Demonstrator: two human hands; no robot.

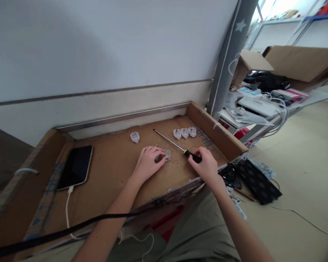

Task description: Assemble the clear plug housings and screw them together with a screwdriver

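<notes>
Underlying screwdriver: cardboard tray beside wall

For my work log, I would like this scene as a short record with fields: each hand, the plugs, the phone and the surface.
left hand: holds a clear piece, partly hidden by the fingers
right hand: on the black handle of the screwdriver
plugs: three in a row, one apart to their left
phone: at left, screen dark, white cable attached
surface: cardboard tray
</notes>
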